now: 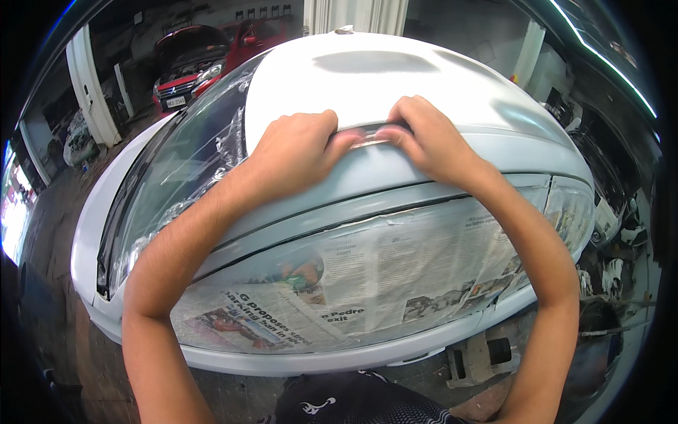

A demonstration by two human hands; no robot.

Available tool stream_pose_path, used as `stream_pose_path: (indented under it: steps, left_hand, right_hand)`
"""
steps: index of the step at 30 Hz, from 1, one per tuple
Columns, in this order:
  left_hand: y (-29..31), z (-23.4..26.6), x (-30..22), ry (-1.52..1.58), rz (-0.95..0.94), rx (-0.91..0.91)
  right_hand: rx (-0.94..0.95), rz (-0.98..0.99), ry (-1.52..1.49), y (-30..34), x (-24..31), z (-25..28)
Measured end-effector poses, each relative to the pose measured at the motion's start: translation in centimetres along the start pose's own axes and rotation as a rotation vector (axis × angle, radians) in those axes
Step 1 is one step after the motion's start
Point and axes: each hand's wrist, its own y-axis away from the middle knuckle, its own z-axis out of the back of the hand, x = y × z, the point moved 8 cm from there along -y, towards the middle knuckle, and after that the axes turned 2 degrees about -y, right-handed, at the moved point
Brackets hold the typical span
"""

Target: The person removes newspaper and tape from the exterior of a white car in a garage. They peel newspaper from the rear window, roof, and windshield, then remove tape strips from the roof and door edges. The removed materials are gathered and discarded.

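Both my hands are together on the roof edge of a white car [494,116]. My left hand [304,145] is closed, its thumb pointing right, and my right hand [431,138] is closed opposite it, its thumb pointing left. Between the thumbs shows a thin, shiny-edged piece [372,139], dark on its far side, gripped from both ends. Its kind cannot be made out, and the thumb tips are blurred. Most of the fingers are hidden behind the hands. Just below runs the dark door seam, above side windows covered with newspaper [381,261].
Clear plastic film [229,138] clings along the windshield's edge. A red car [205,63] with its hood raised stands at the far left, near a white post [92,88]. Dark car parts [614,169] crowd the right side. A grey bracket-like part [480,360] lies below the car's side.
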Motion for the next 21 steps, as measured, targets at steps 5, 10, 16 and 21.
stream_pose_path:
  steps: [5,10,16,21]
  left_hand:
    - [-1.0,0.3,1.3,0.036,0.009,-0.017]
    - [-1.6,1.5,2.2,0.066,0.032,0.200]
    - [-3.3,3.9,0.6,-0.190,-0.079,-0.008]
    - [-5.2,6.2,-0.4,-0.108,-0.082,-0.104]
  right_hand:
    - [0.027,-0.088,-0.018,-0.4,-0.6,-0.2]
    - [0.032,-0.148,-0.070,-0.9,-0.6,0.0]
    - [-0.030,-0.032,0.069,-0.5,-1.1,3.3]
    - [-0.063,-0.074,0.141,0.6,-1.9,6.2]
